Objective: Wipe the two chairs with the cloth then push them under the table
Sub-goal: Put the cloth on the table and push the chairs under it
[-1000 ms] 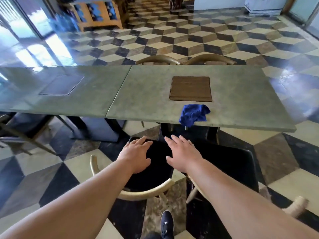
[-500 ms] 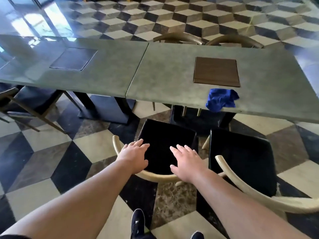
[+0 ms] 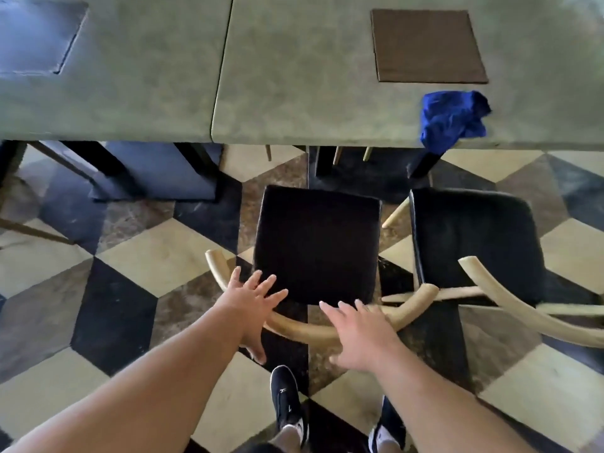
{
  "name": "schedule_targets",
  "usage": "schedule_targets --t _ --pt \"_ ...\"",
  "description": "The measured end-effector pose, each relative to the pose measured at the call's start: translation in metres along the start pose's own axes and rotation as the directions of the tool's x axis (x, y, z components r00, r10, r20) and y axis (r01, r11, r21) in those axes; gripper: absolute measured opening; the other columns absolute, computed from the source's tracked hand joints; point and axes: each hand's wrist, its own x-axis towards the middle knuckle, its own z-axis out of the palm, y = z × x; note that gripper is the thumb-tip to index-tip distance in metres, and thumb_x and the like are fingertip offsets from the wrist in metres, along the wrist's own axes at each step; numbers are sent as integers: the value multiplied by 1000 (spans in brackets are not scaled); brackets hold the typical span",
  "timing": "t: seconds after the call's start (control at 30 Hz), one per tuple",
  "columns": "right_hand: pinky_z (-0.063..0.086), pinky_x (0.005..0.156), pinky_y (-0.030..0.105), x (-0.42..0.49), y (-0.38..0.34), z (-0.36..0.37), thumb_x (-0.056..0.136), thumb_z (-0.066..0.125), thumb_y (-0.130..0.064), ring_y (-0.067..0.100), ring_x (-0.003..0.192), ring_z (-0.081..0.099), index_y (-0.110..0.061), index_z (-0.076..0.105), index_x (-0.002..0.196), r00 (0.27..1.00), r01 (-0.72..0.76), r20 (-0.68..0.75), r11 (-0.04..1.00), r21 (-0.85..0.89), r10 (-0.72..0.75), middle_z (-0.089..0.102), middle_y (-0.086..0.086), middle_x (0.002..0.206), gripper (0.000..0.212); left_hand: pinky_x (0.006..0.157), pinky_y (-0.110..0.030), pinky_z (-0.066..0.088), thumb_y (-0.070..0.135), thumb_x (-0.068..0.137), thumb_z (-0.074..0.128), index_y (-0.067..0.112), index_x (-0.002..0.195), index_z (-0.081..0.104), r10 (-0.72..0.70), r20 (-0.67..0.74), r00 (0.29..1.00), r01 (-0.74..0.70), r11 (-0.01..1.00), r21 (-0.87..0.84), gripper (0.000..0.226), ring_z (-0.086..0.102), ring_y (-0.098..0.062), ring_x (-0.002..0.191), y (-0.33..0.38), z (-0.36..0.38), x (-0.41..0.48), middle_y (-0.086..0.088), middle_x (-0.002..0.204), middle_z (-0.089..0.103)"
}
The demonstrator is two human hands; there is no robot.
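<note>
Floor (image 3: 130,250): cube-pattern tiles in black, cream and brown. Table (image 3: 294,93): grey-green top, bearing a brown square mat (image 3: 428,45). Cloth (image 3: 451,120): blue, crumpled, at the table's near edge, one corner hanging over. Left chair (image 3: 317,243) and right chair (image 3: 474,240): black seats, curved pale backs, side by side, clear of the table. Left hand (image 3: 251,305) and right hand (image 3: 359,335): apart, fingers spread, over the left chair's back rail; contact cannot be told.

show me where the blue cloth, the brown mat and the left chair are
blue cloth (image 3: 452,120): head view, middle of the crumpled bundle
brown mat (image 3: 428,45): head view, centre of its flat top face
left chair (image 3: 315,243): head view, middle of its black seat pad
</note>
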Motion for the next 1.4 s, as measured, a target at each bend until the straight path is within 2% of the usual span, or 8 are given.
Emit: schedule_targets --t 0.13,0.2,0.27,0.37,0.63,0.77,0.93,1.4 --pt "53 101 53 14 11 3 92 63 -54 28 125 63 -42 46 150 998 60 -9 998 15 -60 65 -7 136 62 124 -74 8 59 93 59 48 158 42 175 -31 984 -172 983 64 68 22 -37 160 -7 6 28 4 171 35" --pt "58 80 46 17 14 -2 89 60 -50 25 98 69 -40 57 126 995 97 28 995 26 -97 70 -9 103 39 113 -64 40 48 92 56 44 130 65 230 9 973 -230 970 84 39 57 -30 132 -12 2 30 9 130 67" --pt "52 70 41 19 16 -7 87 58 -48 26 89 68 -37 57 111 990 128 56 991 30 -130 66 -7 92 26 87 -47 57 43 91 54 37 110 66 239 16 971 -239 967 88 23 66 -23 93 -14 -3 26 11 94 66" --pt "44 65 40 23 17 -11 88 54 -46 28 78 62 -32 47 97 980 179 90 984 -1 -178 58 -5 84 18 72 -40 54 39 91 55 32 105 64 267 30 963 -269 959 95 18 60 -23 78 -14 -10 26 9 82 57" --pt "30 50 35 30 23 -7 86 49 -49 27 65 53 -29 45 95 955 269 138 963 -24 -264 50 -5 74 23 69 -40 52 35 84 53 31 102 61 290 129 948 -298 954 41 20 59 -21 76 -17 -12 34 8 79 56" --pt "39 56 37 28 22 -3 82 48 -48 22 60 50 -34 44 91 963 257 90 966 -10 -255 48 -10 70 17 67 -38 48 38 83 57 35 99 59 293 144 945 -299 954 17 17 59 -17 75 -17 -17 30 11 81 58" --pt "21 48 32 31 23 0 79 48 -50 13 52 36 -37 39 87 968 249 55 968 -44 -246 41 -11 64 17 63 -37 46 41 80 57 38 101 64 292 127 948 -297 955 19 22 57 -13 71 -16 -16 33 12 81 60" --pt "30 46 30 30 24 1 81 49 -58 9 55 46 -39 40 85 973 225 65 974 -38 -223 50 -10 67 21 70 -38 58 46 79 59 38 88 60 266 101 959 -269 963 17 12 60 -12 68 -17 -13 33 13 75 62"
